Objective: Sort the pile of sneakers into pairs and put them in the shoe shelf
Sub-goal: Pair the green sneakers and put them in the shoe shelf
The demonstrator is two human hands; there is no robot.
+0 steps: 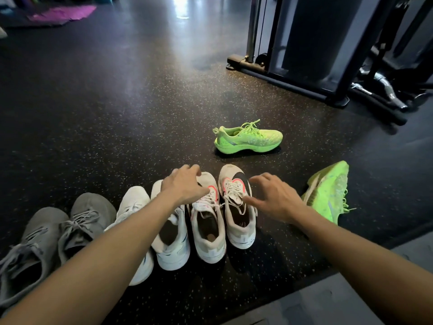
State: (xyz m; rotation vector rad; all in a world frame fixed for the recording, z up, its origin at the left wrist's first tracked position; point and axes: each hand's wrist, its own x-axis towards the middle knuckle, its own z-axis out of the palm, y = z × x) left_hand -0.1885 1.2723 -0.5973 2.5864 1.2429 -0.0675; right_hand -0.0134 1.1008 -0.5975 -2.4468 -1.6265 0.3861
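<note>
Two bare forearms reach in from the bottom edge over a row of sneakers on the black speckled rubber floor (145, 118). Row, left to right: two grey lace-up sneakers (50, 233) side by side, two white lace-up sneakers (152, 231) partly hidden under the left forearm, then two off-white sneakers with pink trim, toes pointing away. Left hand (181, 185) is over the toe and laces of the left off-white pink-trimmed sneaker (207, 227), fingers bent downward onto it, thumb by the laces; looks like contact, but can't tell if it's actually gripping. Right hand (273, 198) sits at the right side of the right off-white sneaker with the black swoosh (237, 219), fingers spread and loosely curved, thumb touching or just off the tongue and laces; nothing closed in it. The two off-white sneakers stand just beside each other, upright on their soles. Right of that hand, a neon-green knit sneaker (329, 192) lies tipped on its side, laces trailing. A second neon-green lace-up sneaker (248, 138) stands upright further out, well apart from the row, toe pointing right. Behind it, upper right, the black steel base of a gym machine (293, 78). Purple mat (63, 12) far upper left. Pale grey floor strip (351, 299) at bottom right
</note>
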